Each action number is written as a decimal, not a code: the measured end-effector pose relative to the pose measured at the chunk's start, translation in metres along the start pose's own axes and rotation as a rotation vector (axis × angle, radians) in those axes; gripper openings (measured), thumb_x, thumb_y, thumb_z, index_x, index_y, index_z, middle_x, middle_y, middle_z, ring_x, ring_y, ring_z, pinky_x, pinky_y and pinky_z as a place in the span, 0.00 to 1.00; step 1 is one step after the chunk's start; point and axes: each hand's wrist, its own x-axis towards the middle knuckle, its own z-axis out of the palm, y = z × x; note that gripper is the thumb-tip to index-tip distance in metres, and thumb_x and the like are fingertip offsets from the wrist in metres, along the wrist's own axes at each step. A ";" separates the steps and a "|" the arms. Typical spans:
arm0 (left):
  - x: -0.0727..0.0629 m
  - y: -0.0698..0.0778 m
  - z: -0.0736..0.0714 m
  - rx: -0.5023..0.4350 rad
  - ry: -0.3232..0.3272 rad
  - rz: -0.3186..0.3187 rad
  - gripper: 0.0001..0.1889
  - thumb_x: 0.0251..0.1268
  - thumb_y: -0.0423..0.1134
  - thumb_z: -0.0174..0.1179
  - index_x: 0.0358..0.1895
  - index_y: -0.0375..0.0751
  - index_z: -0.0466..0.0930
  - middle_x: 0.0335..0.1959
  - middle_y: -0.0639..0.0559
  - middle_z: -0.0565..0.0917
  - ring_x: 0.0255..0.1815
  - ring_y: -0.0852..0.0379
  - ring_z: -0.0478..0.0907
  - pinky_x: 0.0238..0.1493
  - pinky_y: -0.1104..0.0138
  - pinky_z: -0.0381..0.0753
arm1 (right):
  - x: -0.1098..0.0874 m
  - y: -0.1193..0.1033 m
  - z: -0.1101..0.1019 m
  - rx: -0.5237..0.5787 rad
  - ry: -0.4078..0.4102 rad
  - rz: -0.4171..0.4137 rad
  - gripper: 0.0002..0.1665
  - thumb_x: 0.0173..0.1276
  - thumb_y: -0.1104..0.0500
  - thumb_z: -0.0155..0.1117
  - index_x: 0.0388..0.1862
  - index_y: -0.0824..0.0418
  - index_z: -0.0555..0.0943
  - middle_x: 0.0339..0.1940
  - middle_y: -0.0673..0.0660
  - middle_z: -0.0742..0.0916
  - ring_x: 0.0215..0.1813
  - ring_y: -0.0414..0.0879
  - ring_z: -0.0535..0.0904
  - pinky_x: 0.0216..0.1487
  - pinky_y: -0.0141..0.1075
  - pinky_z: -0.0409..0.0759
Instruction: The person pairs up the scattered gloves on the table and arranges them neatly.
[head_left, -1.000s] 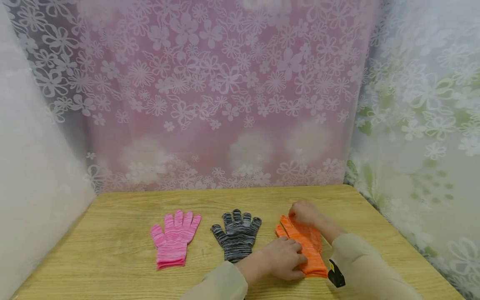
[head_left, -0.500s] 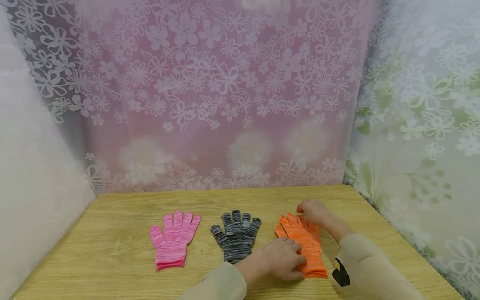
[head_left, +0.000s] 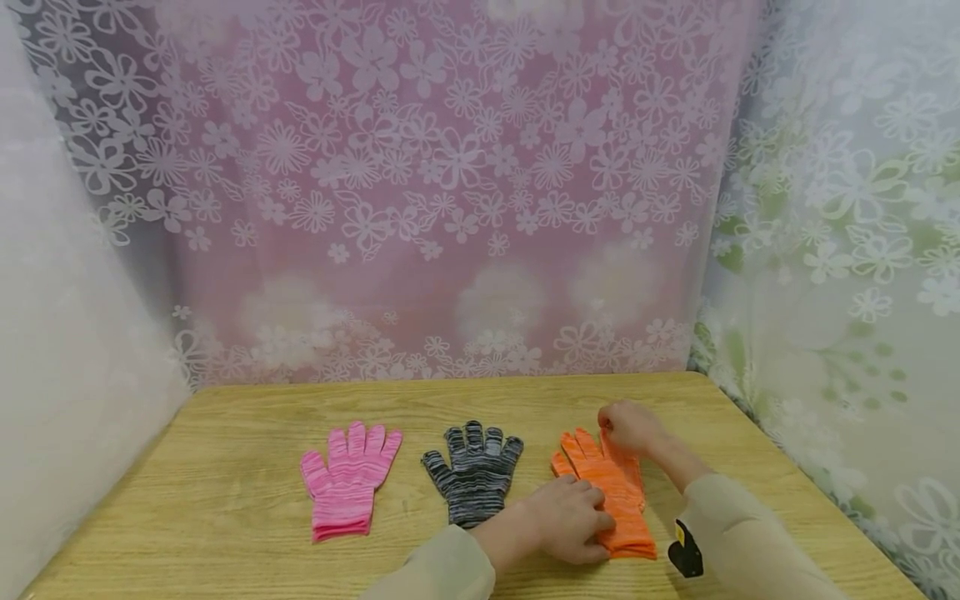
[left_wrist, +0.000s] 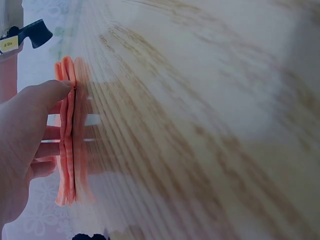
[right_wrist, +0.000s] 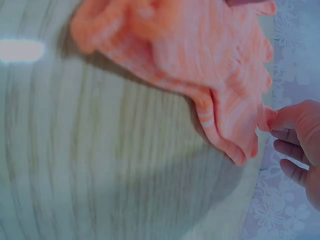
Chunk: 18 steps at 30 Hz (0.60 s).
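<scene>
An orange knitted glove (head_left: 621, 500) lies on the table at the right in the head view, fingers pointing to the far side. My left hand (head_left: 567, 518) rests on its left side near the cuff, fingertips pressing it down; in the left wrist view the thumb (left_wrist: 52, 92) touches the glove's edge. At the far end my right hand (head_left: 632, 427) pinches one of the glove's fingertips between thumb and forefinger, which shows in the right wrist view beside the orange glove's fabric (right_wrist: 200, 55). The right hand hides some of the glove's fingers.
A grey-black striped glove (head_left: 477, 471) lies left of my hands, its cuff partly behind the left wrist. Farther left is a pink glove (head_left: 349, 475), spread flat. The wooden table (head_left: 225, 467) meets flowered curtains (head_left: 450, 208) at its back and sides.
My right hand has shifted to the right along the orange glove's fingertips and now pinches another one. More of the glove's left fingers show, spread flat. The left hand has stayed in place.
</scene>
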 end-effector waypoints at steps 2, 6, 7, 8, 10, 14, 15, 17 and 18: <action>0.000 0.000 0.000 -0.007 -0.004 -0.005 0.17 0.66 0.60 0.47 0.51 0.63 0.75 0.45 0.63 0.72 0.42 0.67 0.69 0.41 0.74 0.66 | -0.001 0.001 -0.002 -0.005 0.005 0.002 0.05 0.57 0.70 0.60 0.31 0.63 0.81 0.28 0.55 0.83 0.31 0.50 0.79 0.31 0.40 0.77; 0.000 -0.001 0.001 -0.010 -0.003 -0.010 0.16 0.66 0.60 0.47 0.51 0.64 0.75 0.45 0.64 0.72 0.43 0.67 0.69 0.42 0.74 0.66 | -0.002 0.004 -0.002 -0.040 0.015 -0.024 0.05 0.57 0.70 0.61 0.31 0.63 0.81 0.28 0.55 0.83 0.32 0.52 0.79 0.33 0.41 0.77; 0.000 -0.001 0.001 -0.008 -0.001 -0.009 0.16 0.66 0.60 0.47 0.51 0.64 0.75 0.45 0.64 0.72 0.43 0.67 0.69 0.42 0.74 0.66 | -0.002 0.003 -0.001 -0.053 0.016 -0.035 0.05 0.57 0.70 0.62 0.31 0.63 0.81 0.28 0.55 0.83 0.32 0.52 0.78 0.33 0.41 0.77; 0.001 -0.001 0.002 -0.005 0.000 -0.007 0.16 0.65 0.60 0.47 0.51 0.64 0.75 0.45 0.64 0.72 0.43 0.67 0.69 0.42 0.74 0.66 | -0.003 0.003 -0.001 -0.061 0.018 -0.040 0.04 0.57 0.69 0.62 0.31 0.63 0.81 0.28 0.55 0.83 0.32 0.52 0.78 0.33 0.41 0.77; 0.001 0.000 0.002 -0.002 0.004 -0.002 0.16 0.65 0.60 0.47 0.51 0.64 0.75 0.45 0.64 0.72 0.42 0.67 0.69 0.42 0.74 0.66 | -0.004 0.002 0.001 -0.069 0.017 -0.039 0.04 0.57 0.69 0.62 0.31 0.63 0.81 0.28 0.55 0.83 0.32 0.51 0.78 0.33 0.41 0.77; 0.001 -0.001 0.002 -0.002 0.007 0.001 0.16 0.65 0.60 0.47 0.50 0.64 0.76 0.45 0.64 0.72 0.42 0.67 0.69 0.42 0.74 0.66 | -0.005 0.001 0.003 -0.055 0.004 -0.009 0.03 0.60 0.67 0.62 0.32 0.62 0.78 0.28 0.54 0.81 0.30 0.49 0.76 0.30 0.39 0.75; 0.001 -0.001 0.002 -0.001 0.006 0.001 0.15 0.65 0.60 0.48 0.50 0.64 0.76 0.45 0.64 0.72 0.42 0.67 0.69 0.42 0.74 0.66 | -0.005 0.001 0.003 -0.054 0.000 -0.004 0.03 0.60 0.66 0.62 0.32 0.62 0.78 0.28 0.54 0.81 0.29 0.49 0.75 0.29 0.39 0.75; 0.001 -0.001 0.001 0.004 0.003 0.000 0.15 0.65 0.60 0.47 0.50 0.64 0.75 0.45 0.64 0.72 0.43 0.67 0.69 0.43 0.74 0.66 | -0.005 0.000 0.003 -0.049 -0.013 0.010 0.03 0.61 0.65 0.62 0.33 0.61 0.77 0.28 0.54 0.80 0.29 0.48 0.75 0.28 0.38 0.74; 0.001 0.000 0.001 0.007 -0.001 0.000 0.15 0.65 0.60 0.47 0.50 0.64 0.75 0.46 0.64 0.72 0.43 0.67 0.69 0.43 0.74 0.66 | -0.005 0.000 0.003 -0.046 -0.016 0.013 0.03 0.61 0.65 0.62 0.34 0.61 0.77 0.29 0.54 0.81 0.28 0.48 0.75 0.28 0.38 0.74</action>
